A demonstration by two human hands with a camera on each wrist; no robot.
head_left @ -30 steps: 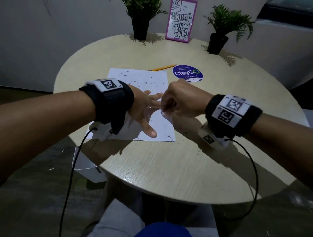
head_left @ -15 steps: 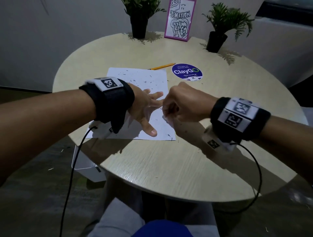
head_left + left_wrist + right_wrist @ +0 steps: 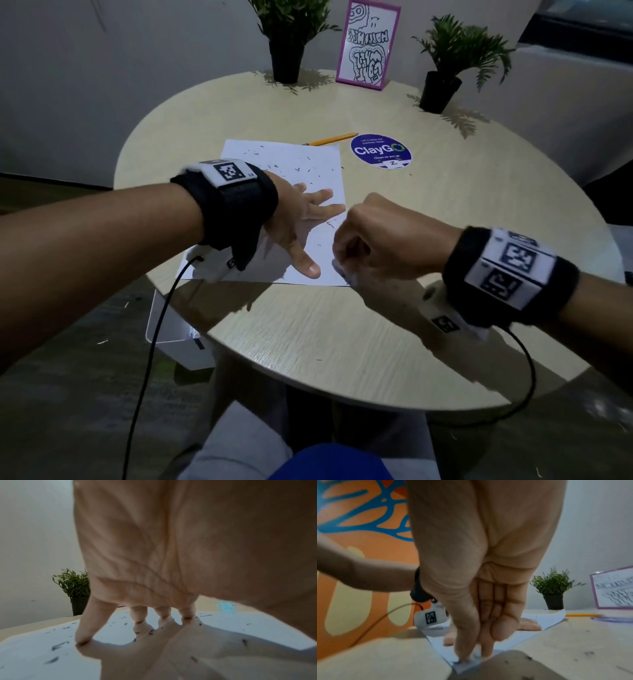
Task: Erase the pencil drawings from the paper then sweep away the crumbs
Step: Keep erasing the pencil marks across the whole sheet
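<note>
Paper (image 3: 310, 161) lies on the round table (image 3: 342, 325), flecked with dark eraser crumbs (image 3: 301, 168). My left hand (image 3: 301, 222) presses flat on it, fingers spread, so the sheet cannot slide. My right hand (image 3: 376, 243) pinches a small pale eraser (image 3: 467, 662) between thumb and fingertips, pushed down at the sheet's near right corner, probably rubbing out marks there. A yellow pencil (image 3: 330, 139) rests beyond the far edge.
</note>
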